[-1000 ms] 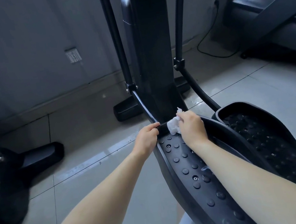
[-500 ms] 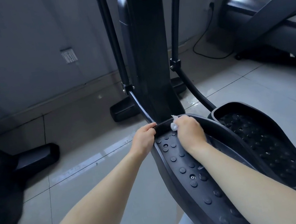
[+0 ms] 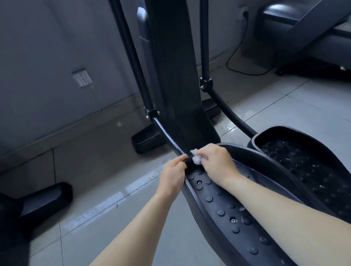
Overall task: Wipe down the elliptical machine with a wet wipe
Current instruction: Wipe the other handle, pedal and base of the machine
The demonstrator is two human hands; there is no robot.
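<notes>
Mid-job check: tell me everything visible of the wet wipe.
The wet wipe is white, soft-looking, crumpled into a small wad. The right hand pinches it in curled fingers, so only two bunched lobes show past the fingertips. It sits at the front tip of the studded left pedal, by the base of the black column, apparently pressed to the rim. The left hand holds that rim right beside it; contact between them is unclear.

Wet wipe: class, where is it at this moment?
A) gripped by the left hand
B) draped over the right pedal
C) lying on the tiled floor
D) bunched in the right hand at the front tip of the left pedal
D: the wet wipe shows white in the right hand at the front tip of the left pedal, whose edge the left hand grips.
</notes>
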